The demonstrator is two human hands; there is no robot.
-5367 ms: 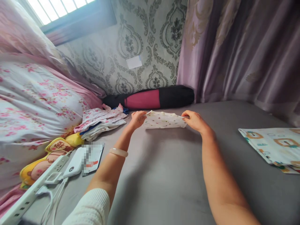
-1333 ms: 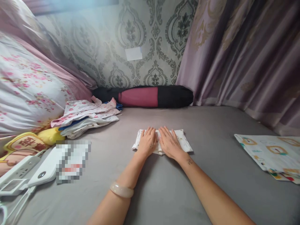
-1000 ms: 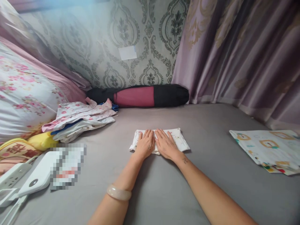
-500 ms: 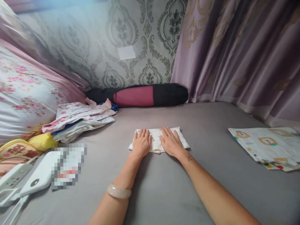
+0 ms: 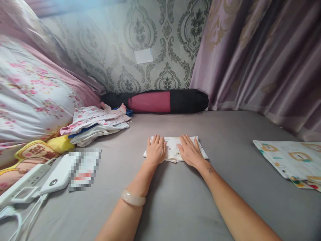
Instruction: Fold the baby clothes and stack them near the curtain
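A small white printed cloth garment (image 5: 172, 150), folded flat, lies on the grey bed sheet (image 5: 190, 204). Flat on its left part rests my left hand (image 5: 155, 150), fingers stretched out and pointing away from me. My right hand (image 5: 190, 150) presses on the right part in the same way, its fingers slightly spread. Between the two hands a strip of the cloth shows, with small coloured prints. The cloth under both palms is hidden, and its exact kind I cannot tell.
At the left lies a pile of children's clothes (image 5: 100, 122) beside a floral pillow (image 5: 32, 97). Nearer are a white power strip (image 5: 32, 179), a white charger box (image 5: 60, 172) and cables. Printed folded cloths (image 5: 288, 160) lie right. A black-and-red long bag (image 5: 150, 102) lines the wall.
The camera view has turned slightly left, so everything appears shifted to the right. Both hands stay flat on the folded cloth.
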